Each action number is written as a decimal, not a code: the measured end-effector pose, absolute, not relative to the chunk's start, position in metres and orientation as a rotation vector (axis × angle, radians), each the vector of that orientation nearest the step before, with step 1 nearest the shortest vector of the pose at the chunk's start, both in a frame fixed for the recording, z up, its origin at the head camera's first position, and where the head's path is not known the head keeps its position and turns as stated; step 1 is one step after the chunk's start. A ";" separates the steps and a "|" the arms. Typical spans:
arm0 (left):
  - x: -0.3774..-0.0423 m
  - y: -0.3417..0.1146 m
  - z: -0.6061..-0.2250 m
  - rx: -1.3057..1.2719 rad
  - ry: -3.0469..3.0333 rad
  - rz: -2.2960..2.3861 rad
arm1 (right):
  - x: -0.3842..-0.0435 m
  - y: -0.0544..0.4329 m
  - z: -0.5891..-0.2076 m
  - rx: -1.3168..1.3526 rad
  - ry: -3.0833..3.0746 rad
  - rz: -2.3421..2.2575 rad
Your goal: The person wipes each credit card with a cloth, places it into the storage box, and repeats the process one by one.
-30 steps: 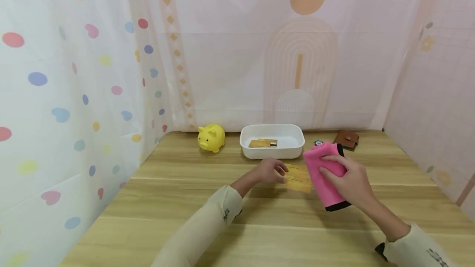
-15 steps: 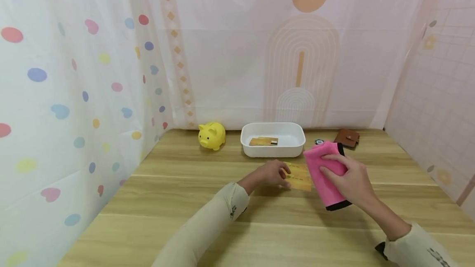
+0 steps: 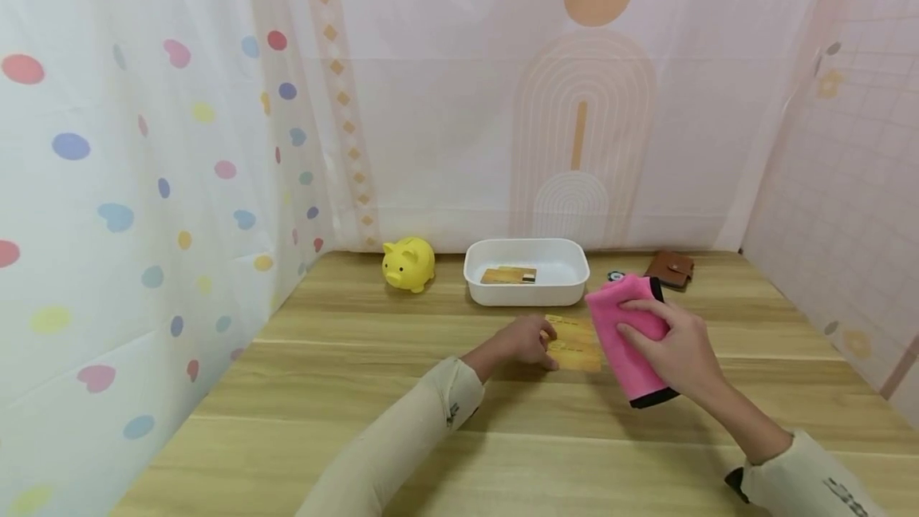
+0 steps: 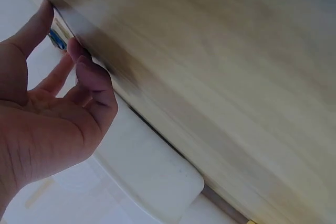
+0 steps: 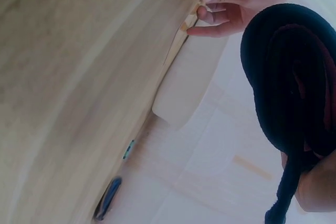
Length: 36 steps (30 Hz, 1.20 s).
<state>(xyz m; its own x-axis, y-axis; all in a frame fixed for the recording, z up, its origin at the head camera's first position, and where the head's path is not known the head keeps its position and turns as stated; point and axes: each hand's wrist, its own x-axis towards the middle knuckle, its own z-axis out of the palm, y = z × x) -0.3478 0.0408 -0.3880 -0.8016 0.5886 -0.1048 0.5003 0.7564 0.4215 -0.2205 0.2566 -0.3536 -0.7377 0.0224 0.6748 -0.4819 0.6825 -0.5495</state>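
My left hand (image 3: pixel 526 340) reaches over the table at the left edge of two yellow bank cards (image 3: pixel 574 357), which lie flat one behind the other. Its thumb and fingertips are spread apart, touching the cards or the tabletop at that edge; in the left wrist view the curled finger ends come down to the wood. My right hand (image 3: pixel 680 345) grips a folded pink cloth (image 3: pixel 623 333) with black edging, held just right of the cards and above the table. The right wrist view shows the cloth's rolled, dark end (image 5: pixel 291 77) close up.
Behind the cards stands a white plastic tub (image 3: pixel 527 295) with some gold cards (image 3: pixel 502 276) in it. A yellow piggy bank (image 3: pixel 408 266) is to its left. On the right lie a poker chip (image 3: pixel 615 276) and a brown leather wallet (image 3: pixel 671 269). Printed curtains surround the wooden table (image 3: pixel 323 389).
The left hand has shifted slightly, and the two cards beside it have moved a little left and now lie straighter. The right hand and pink cloth stay in place.
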 end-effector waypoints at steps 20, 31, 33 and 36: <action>-0.329 0.041 -0.383 0.863 2.796 0.314 | -0.221 0.251 -0.358 0.360 -2.223 0.986; -0.329 0.035 -0.383 0.848 2.705 0.482 | -0.219 0.249 -0.357 0.361 -2.228 1.001; -0.328 0.034 -0.382 0.863 2.684 0.540 | -0.219 0.249 -0.357 0.357 -2.227 1.002; -0.327 0.031 -0.382 0.866 2.660 0.623 | -0.219 0.248 -0.357 0.359 -2.231 1.008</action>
